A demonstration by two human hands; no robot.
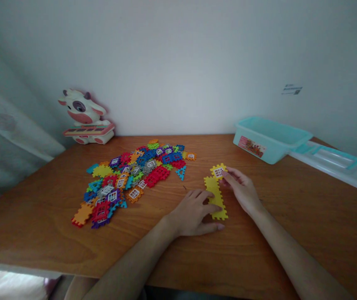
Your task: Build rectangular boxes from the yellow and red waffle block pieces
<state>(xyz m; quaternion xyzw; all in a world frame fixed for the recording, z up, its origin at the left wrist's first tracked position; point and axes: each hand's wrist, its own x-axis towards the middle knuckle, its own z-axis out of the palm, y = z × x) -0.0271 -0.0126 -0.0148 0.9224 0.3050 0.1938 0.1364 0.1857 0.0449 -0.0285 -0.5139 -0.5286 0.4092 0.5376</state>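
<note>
On the table lies a flat yellow strip of building pieces (215, 196) with notched edges. My left hand (193, 212) rests over its left side, fingers spread, with some fingertips on the strip. At the strip's far end, my right hand (242, 187) pinches a yellow building piece with a white window (218, 171) between thumb and fingers. This piece is close to the strip's top edge; whether the two are joined I cannot tell.
To the left spreads a heap of colourful building pieces (156, 177), several with window grids. A cow toy with a keyboard (86, 118) stands at the back left. At the back right are a turquoise bin (259, 143) and a clear lid (337, 162).
</note>
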